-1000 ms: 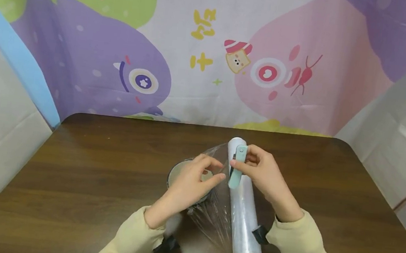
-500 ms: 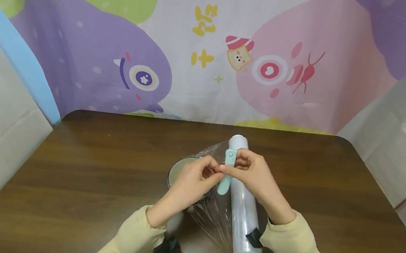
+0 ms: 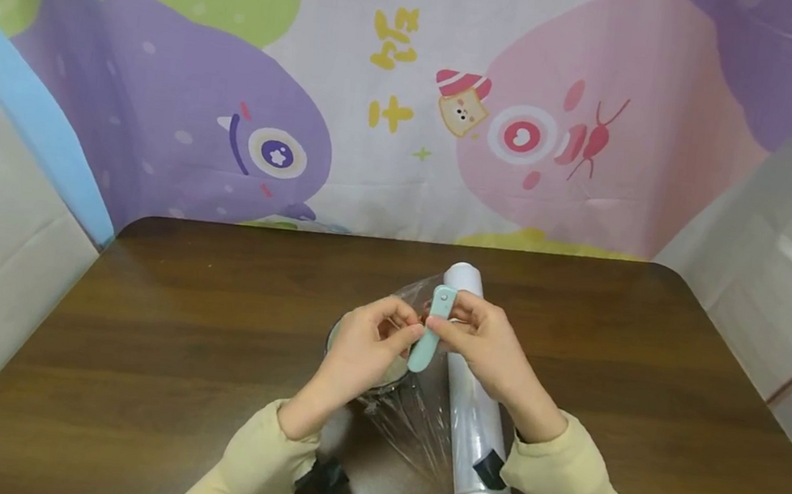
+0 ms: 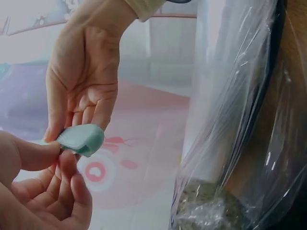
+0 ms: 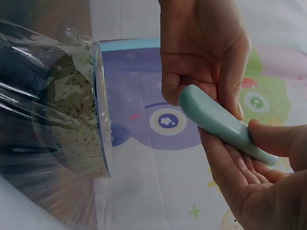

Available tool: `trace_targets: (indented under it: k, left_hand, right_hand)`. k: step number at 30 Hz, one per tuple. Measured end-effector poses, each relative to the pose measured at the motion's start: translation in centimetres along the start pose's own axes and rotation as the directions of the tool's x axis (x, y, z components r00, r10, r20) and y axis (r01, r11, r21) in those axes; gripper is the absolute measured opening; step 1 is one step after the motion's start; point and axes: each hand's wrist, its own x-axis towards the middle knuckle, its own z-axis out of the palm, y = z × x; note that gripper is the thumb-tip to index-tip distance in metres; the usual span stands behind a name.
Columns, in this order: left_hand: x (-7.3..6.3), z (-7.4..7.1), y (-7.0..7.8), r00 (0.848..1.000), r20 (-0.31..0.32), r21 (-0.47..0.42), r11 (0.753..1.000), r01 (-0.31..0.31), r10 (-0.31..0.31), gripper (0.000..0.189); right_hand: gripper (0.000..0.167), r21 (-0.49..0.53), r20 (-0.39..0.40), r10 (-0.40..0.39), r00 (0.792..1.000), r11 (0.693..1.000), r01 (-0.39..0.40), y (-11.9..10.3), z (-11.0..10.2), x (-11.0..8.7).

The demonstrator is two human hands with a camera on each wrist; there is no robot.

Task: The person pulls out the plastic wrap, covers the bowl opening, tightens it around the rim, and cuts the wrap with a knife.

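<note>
A mint-green folding knife point(image 3: 433, 329), with a rivet at its upper end, is held up between both hands. My right hand point(image 3: 497, 352) grips its handle between thumb and fingers. From the other side my left hand point(image 3: 361, 349) pinches at the knife's edge; in the left wrist view the thumb and forefinger meet on the green handle point(image 4: 81, 138). No blade shows clearly. Below the left hand, and partly hidden by it, stands a round bowl point(image 5: 102, 120) with pale, speckled contents. Clear plastic wrap point(image 3: 411, 432) covers the bowl and stretches to the wrap roll point(image 3: 476, 411).
The roll lies lengthwise on the dark wooden table point(image 3: 171, 352), right of the bowl and under the right forearm. A cartoon-printed cloth point(image 3: 403, 183) hangs behind the table's far edge. Black straps point(image 3: 490, 468) hang at the wrists.
My right hand has carried the knife leftward to the left hand. The left fingers, apart from it a second ago, have closed to pinch its edge. Roll and bowl stay put.
</note>
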Motion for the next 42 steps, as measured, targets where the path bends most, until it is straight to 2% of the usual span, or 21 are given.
trace_targets:
  k: [3, 6, 13, 22, 28, 32, 34, 38, 42]
  left_hand:
    - [0.0, -0.1, 0.0, 0.999, -0.024, 0.061, 0.997, -0.038, 0.039, 0.007]
    - [0.0, -0.1, 0.0, 0.998, -0.035, 0.102, 0.994, -0.049, 0.053, 0.008]
    - [-0.2, -0.3, -0.2, 0.996, -0.06, 0.203, 0.978, -0.054, 0.067, 0.006]
    - [0.1, -1.4, -0.9, 0.984, -0.129, 0.235, 0.968, -0.088, 0.121, 0.006]
    - [0.2, -1.7, -0.8, 0.975, -0.145, 0.249, 0.96, -0.13, 0.17, 0.006]
    - [0.1, -1.7, -0.7, 0.976, -0.121, 0.256, 0.956, -0.146, 0.182, 0.005]
    - [-0.1, -1.7, -0.7, 0.979, -0.096, 0.263, 0.953, -0.151, 0.181, 0.005]
    - [-0.2, -1.8, -0.8, 0.982, -0.049, 0.27, 0.949, -0.162, 0.181, 0.004]
    - [-0.2, -1.9, -0.9, 0.984, -0.012, 0.282, 0.944, -0.169, 0.179, 0.006]
  right_hand:
    - [0.022, -0.077, -0.015, -0.005, 1.0, 0.997, 0.004, 0.0, 0.0, -0.1]
    - [0.02, -0.168, -0.022, -0.015, 1.0, 0.986, 0.011, 0.0, 0.0, -0.2]
    - [0.016, -0.402, 0.01, -0.047, 0.999, 0.914, 0.047, 0.0, -0.1, -0.4]
    - [0.006, -0.415, 0.18, -0.031, 0.983, 0.904, 0.104, 0.2, -0.3, -0.7]
    - [0.005, -0.437, 0.192, 0.001, 0.981, 0.895, 0.084, -0.3, -0.4, -0.9]
    - [0.01, -0.456, 0.189, 0.04, 0.981, 0.888, 0.052, -0.1, -0.3, -0.9]
    - [0.016, -0.495, 0.184, 0.041, 0.982, 0.867, 0.057, 0.1, -0.3, -0.9]
    - [0.023, -0.599, 0.195, 0.001, 0.981, 0.792, 0.118, 0.5, -0.4, -1.1]
    - [0.019, -0.639, 0.268, -0.001, 0.963, 0.748, 0.178, 0.6, -0.5, -1.2]
